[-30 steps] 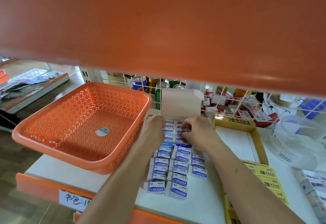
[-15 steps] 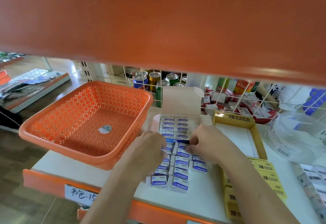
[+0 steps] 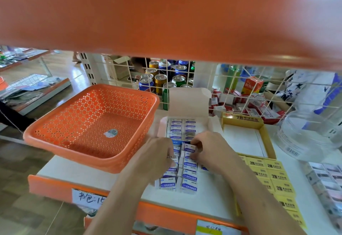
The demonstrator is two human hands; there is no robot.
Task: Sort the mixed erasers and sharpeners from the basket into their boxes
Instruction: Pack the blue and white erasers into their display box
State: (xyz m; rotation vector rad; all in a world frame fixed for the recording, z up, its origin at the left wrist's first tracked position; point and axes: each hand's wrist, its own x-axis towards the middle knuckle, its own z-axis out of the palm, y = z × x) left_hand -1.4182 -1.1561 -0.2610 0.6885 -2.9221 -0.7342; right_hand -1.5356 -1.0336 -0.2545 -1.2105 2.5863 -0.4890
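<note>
1. The orange perforated plastic basket [image 3: 74, 151], left of centre, holds only a round sticker. I judge the sorting nearly done, with the boxing of erasers remaining.
2. The loose erasers [image 3: 188, 181], white blocks in blue-printed wrappers, lie in two close columns on the white shelf [image 3: 212, 196], low in the centre. They sit just in front of the open white cardboard box [image 3: 188, 101], which is already partly filled with the same erasers.
3. The left hand [image 3: 157, 159] has bent fingers laid on the left column. Whether it pinches any cannot be told.
4. The right hand [image 3: 214, 151] curls its fingers round the far end of the right column, pinching an eraser there.
5. To do this well, squeeze a short run together from both sides, keep the wrappers aligned, and lift it level.
6. Set it squarely into the box's free near end, clear of the empty yellow cardboard box [image 3: 240, 119] to the right.
</note>
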